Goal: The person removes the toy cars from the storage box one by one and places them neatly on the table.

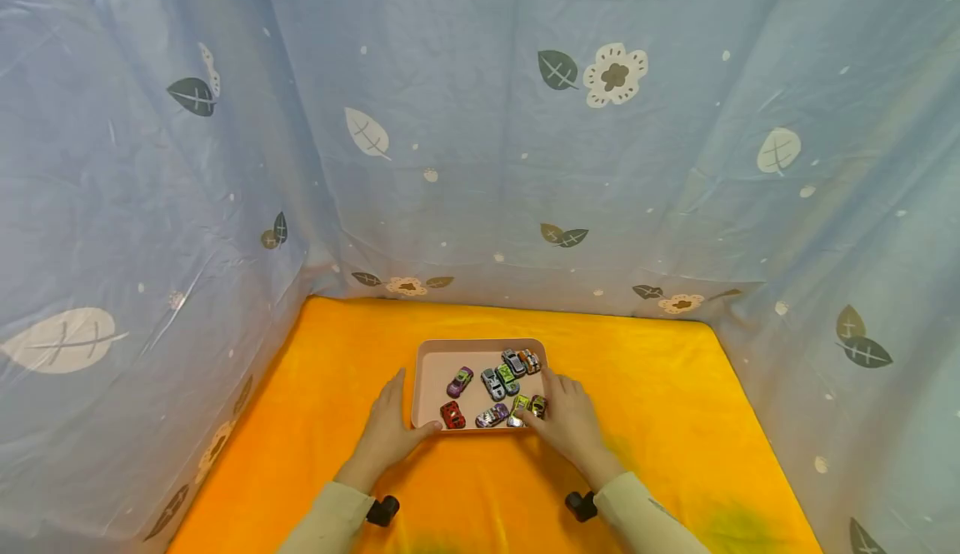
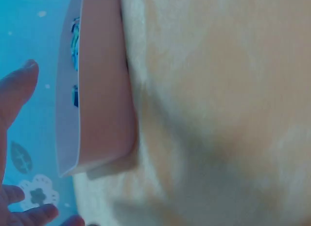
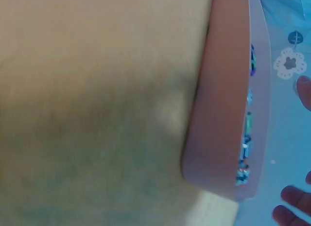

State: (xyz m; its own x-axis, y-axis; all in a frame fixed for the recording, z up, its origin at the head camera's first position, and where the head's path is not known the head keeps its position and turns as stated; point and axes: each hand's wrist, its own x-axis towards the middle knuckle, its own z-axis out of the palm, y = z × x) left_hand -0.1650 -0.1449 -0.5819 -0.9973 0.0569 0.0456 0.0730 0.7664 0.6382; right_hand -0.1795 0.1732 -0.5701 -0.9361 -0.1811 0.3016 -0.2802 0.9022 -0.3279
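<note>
A shallow pink tray [image 1: 433, 362] holds several small toy cars. A red car [image 1: 452, 415] is at its near left, a purple and green car [image 1: 460, 381] above that, and a silver-purple car [image 1: 492, 416] by the near wall. More cars, including a green one [image 1: 507, 379], cluster toward the right. My left hand [image 1: 388, 429] is spread beside the tray's left end, thumb toward the near corner. Over the right end, my right hand [image 1: 570, 422] has its thumb overlapping a yellow-green car [image 1: 519, 408]. Both wrist views show extended fingers and the tray's outer wall [image 2: 104, 90].
A yellow-orange cloth [image 1: 480, 496] covers the surface under the tray. Pale blue curtains [image 1: 465, 204] with leaf and flower prints stand behind it and along both sides. Each wrist carries a small black device [image 1: 382, 511] near the sleeve.
</note>
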